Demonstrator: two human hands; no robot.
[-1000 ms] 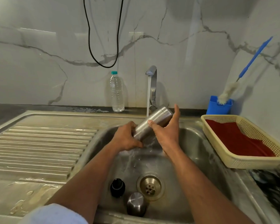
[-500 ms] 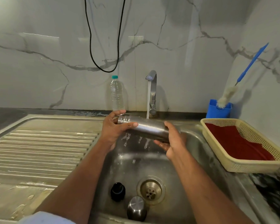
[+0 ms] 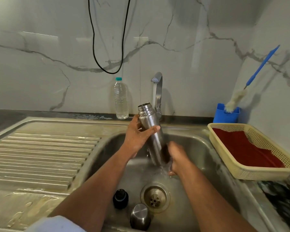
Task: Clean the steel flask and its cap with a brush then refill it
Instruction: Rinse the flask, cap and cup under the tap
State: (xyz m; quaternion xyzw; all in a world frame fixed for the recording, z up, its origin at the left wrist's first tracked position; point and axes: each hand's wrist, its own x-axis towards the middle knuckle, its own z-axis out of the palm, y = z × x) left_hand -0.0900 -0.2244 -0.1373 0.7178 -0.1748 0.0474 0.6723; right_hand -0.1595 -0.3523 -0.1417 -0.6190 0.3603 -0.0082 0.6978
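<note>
Since half a second ago the steel flask (image 3: 151, 131) has swung from lying nearly level across the basin to standing almost upright, open mouth up and leaning slightly left. Nearest the camera, at the front of the sink (image 3: 208, 148), a steel cap (image 3: 140, 216) stands just beside the drain (image 3: 155, 196), and a black inner stopper (image 3: 120, 198) sits to its left, close to the drain as well. Both forearms reach forward over these. Further in, the right hand (image 3: 176, 158) is curled around the flask's lower end, where running water splashes over it; whether the palm covers the base I cannot tell. The left hand (image 3: 137, 136) grips the upper body just below the threaded neck, thumb across the front. The hands are thus apart, one at each end of the flask, both clamped on it. Left of the basin lies the ribbed, wet draining surface (image 3: 40, 156). To the right a cream plastic basket (image 3: 224, 158) holds a red cloth (image 3: 244, 148). Behind the flask the tap (image 3: 158, 91) runs a thin stream. At the back edge stand a clear plastic water bottle (image 3: 121, 99) and a blue holder (image 3: 224, 115) with a blue-handled bottle brush (image 3: 251, 77) leaning against the marbled wall, and a black cable (image 3: 107, 47) loops down it
</note>
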